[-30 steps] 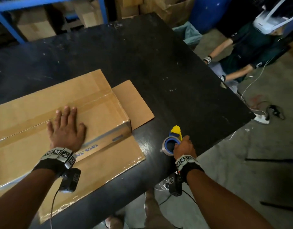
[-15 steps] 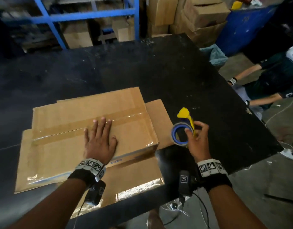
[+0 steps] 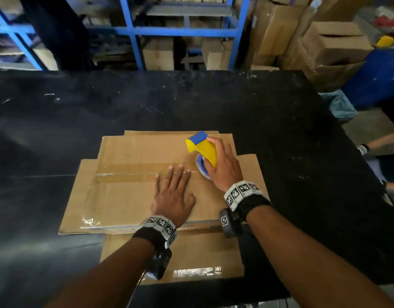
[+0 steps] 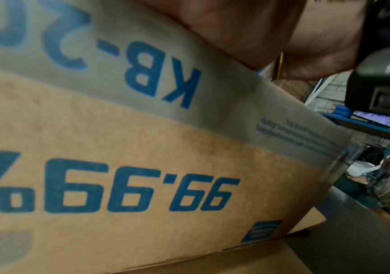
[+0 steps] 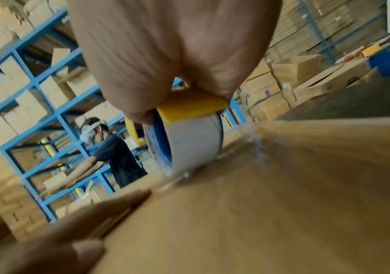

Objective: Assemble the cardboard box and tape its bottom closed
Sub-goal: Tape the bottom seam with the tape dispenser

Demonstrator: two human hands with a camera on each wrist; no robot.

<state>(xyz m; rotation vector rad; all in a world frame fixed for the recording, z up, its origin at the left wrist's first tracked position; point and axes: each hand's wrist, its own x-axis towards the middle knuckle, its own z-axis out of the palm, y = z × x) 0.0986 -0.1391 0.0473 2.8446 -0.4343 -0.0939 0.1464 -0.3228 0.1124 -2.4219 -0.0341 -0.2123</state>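
Cardboard box upside down on black table, bottom flaps folded shut, loose flaps splayed flat on the tabletop around it. Strip of clear tape along centre seam. Left hand flat on box bottom, fingers straight and spread, tips reaching the seam. Right hand wrapped around yellow tape dispenser, gripping it; blue-cored tape roll pressed down on the cardboard at right end of seam, just beside left fingertips. Blue print "99.99%" and "KB-" upside down on box side. Blue shelving with stacked cartons behind table.
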